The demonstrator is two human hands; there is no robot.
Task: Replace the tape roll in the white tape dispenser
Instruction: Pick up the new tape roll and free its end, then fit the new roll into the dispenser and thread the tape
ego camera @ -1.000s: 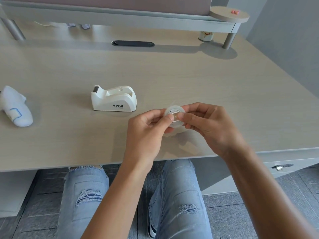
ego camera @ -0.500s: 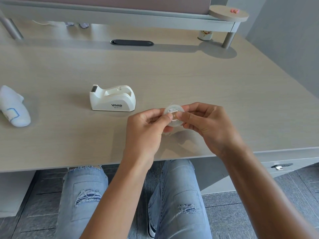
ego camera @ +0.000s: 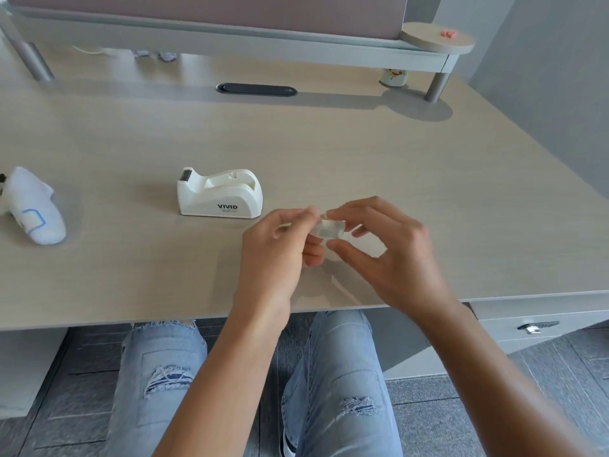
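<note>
The white tape dispenser [ego camera: 220, 194] marked VIVID stands on the wooden desk [ego camera: 362, 153], its cradle holding no roll. To its right, just above the desk, both hands hold a small clear tape roll [ego camera: 329, 228]. My right hand [ego camera: 385, 249] grips the roll between thumb and fingertips, its side turned toward me. My left hand [ego camera: 280, 245] pinches at the roll's left edge, fingers blurred by motion. The roll's core is hidden.
A white object with a blue outline [ego camera: 34, 209] lies at the desk's left edge. A grey monitor shelf [ego camera: 230, 37] spans the back, with a dark cable slot [ego camera: 256, 89] and a small figurine [ego camera: 392, 77] below it. My knees are under the near edge.
The roll has been turned from facing me flat to showing its side. Both hands shifted slightly, the left fingers moving at the roll's edge.
</note>
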